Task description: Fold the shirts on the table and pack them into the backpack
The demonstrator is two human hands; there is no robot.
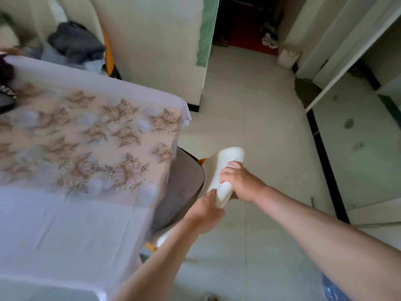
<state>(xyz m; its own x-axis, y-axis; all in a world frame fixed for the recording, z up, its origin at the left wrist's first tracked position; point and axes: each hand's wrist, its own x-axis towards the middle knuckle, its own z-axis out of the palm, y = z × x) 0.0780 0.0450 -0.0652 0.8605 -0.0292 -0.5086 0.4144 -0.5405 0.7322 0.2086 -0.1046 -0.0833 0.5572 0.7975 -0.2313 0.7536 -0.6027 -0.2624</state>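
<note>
A pale tiled room: at the left stands the table [65, 224] under a lilac cloth with a flowered panel. The task's things sit at its far left edge, where dark garments [5, 72] spill into view, too cropped and blurred to count. Beyond it a grey heap of clothes [76, 43] lies on a further seat. No backpack can be made out anywhere.

Just right of the table's corner is a chair, its grey seat [180, 187] tucked partly under the hanging cloth and its white backrest [227, 157] sticking out over the floor [260, 105].

The chief risk, as I judge it, lies in that overlap. If the chair is pulled or swung, the seat may catch the hanging cloth and drag it, and the garments at the far end could slide with it. A tug high on the backrest might also tip the chair rather than slide it on the smooth tiles.

The left hand [206, 209] grips the lower end of the backrest, fingers curled tight round its edge. The right hand [238, 181] is clamped over the middle of the same rail, knuckles up, fingers wrapped over the top and out of sight behind it. Neither hand holds any cloth.

Further right the bare floor runs to a dark doorway [245, 22] and pale sliding panels.
</note>
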